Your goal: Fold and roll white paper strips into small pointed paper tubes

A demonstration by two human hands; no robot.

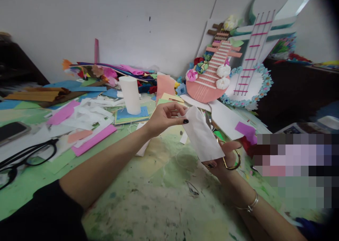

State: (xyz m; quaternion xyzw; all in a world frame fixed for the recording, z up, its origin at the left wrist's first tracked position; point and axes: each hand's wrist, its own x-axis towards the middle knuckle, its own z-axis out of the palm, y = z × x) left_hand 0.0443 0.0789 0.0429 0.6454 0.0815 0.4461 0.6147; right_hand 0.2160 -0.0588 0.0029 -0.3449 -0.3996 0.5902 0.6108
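Left hand (pixel 169 118): pinches white sheet (pixel 202 136), frame centre.
Right hand (pixel 222 169): grips gold-handled scissors (pixel 233 168), right of centre.
White cylinder (pixel 130 97): upright, left of centre.

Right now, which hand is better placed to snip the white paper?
Likely the right hand: it holds the gold-handled scissors, partly behind the white paper, whose upper end the left hand pinches.

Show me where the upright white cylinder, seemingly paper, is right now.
In the head view, the white cylinder stands left of centre on a small stack of blue and green paper sheets, left of and beyond the left hand.
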